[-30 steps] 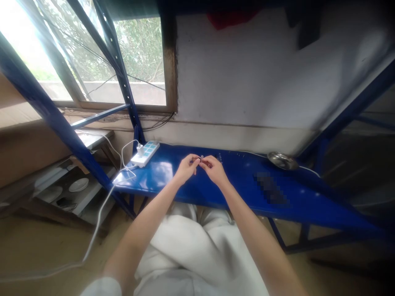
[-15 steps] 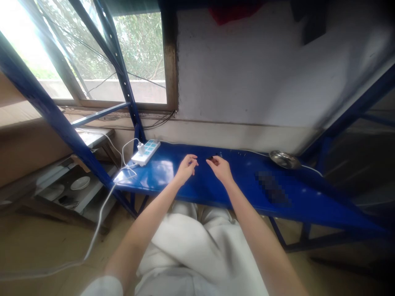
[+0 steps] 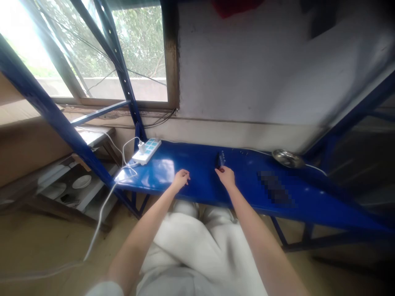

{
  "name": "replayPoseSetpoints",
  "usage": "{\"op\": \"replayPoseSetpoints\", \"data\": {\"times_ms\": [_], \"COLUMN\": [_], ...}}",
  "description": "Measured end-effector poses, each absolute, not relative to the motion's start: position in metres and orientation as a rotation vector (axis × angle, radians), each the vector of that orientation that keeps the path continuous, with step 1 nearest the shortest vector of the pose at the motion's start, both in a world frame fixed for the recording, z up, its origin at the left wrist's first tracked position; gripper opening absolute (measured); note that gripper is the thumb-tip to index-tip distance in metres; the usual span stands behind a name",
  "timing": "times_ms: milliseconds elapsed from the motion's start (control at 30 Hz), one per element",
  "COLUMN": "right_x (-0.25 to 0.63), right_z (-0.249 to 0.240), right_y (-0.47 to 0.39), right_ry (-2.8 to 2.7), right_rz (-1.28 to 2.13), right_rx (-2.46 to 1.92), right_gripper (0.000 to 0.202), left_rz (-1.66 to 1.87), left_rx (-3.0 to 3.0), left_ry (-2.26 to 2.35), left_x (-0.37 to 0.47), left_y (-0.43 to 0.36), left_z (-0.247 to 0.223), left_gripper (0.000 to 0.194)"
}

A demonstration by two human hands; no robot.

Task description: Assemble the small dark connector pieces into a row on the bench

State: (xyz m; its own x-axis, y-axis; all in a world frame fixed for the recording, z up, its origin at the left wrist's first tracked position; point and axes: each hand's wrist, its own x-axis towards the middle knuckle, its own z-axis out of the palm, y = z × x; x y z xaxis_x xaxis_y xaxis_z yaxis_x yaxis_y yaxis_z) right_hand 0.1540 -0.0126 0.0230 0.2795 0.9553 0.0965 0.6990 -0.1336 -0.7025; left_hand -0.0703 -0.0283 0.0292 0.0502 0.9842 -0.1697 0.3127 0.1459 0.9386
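Note:
My left hand (image 3: 181, 181) hovers over the front half of the blue table (image 3: 197, 187), its fingers loosely curled, slightly apart, with nothing visible in them. Farther right, my right hand (image 3: 226, 177) has thumb and fingers pinched together, with a small dark piece (image 3: 221, 169) showing between them. Just beyond those fingertips is a small black object with clear, bluish bits (image 3: 221, 158) along its right side. Its kind is too small to make out. Whether the pinched piece is part of it, I cannot tell.
A white power strip (image 3: 147, 151) with a plugged-in cord lies at the back left. At the back right rests a shiny metal dish (image 3: 287, 158); a blurred dark item (image 3: 276, 188) lies before it. Several tiny pieces (image 3: 243, 152) are near the wall. Blue posts (image 3: 123, 78) frame the table.
Both hands have come back toward me, the left also moving left and its fingers curling more. My right hand has shifted slightly right, uncovering the black object with bluish bits.

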Motion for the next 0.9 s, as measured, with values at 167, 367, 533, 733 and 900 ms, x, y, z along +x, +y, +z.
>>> {"op": "replayPoseSetpoints", "data": {"times_ms": [167, 367, 533, 733, 900], "right_x": [0.155, 0.154, 0.155, 0.168, 0.178], "right_z": [0.018, 0.014, 0.012, 0.016, 0.020], "right_y": [-0.003, 0.007, 0.014, 0.021, 0.019], "right_ry": [-1.498, -1.552, -1.605, -1.629, -1.522], "right_rz": [0.477, 0.469, 0.466, 0.513, 0.488], "right_rx": [-1.966, -1.976, -2.011, -2.074, -2.166], "right_gripper": [0.026, 0.026, 0.025, 0.021, 0.024], "left_rz": [0.883, 0.902, 0.932, 0.982, 0.993], "left_rx": [1.330, 1.375, 1.385, 1.450, 1.454], "left_ry": [1.433, 1.447, 1.423, 1.415, 1.421], "left_x": [-0.075, -0.075, -0.076, -0.077, -0.076], "left_y": [-0.028, -0.030, -0.030, -0.026, -0.028], "left_z": [0.026, 0.024, 0.019, 0.008, 0.009], "left_gripper": [0.011, 0.012, 0.011, 0.013, 0.013]}}
